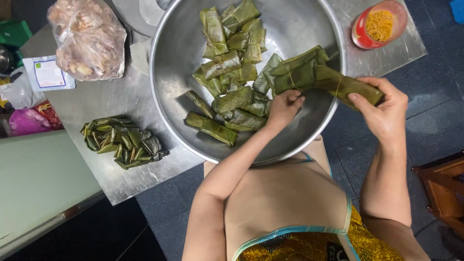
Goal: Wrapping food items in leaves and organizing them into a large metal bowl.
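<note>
Long leaf-wrapped bundle (319, 75) (over the bowl (174, 53)) clasped endwise between left hand (284, 107) and right hand (384, 113).

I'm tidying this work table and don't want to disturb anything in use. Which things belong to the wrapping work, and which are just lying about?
In use:
left hand and right hand, both on the leaf-wrapped bundle
steel bowl of wrapped parcels
pile of folded leaves

Lying about:
plastic bag of pale pieces
red cup of yellow bands
pink bag
</note>
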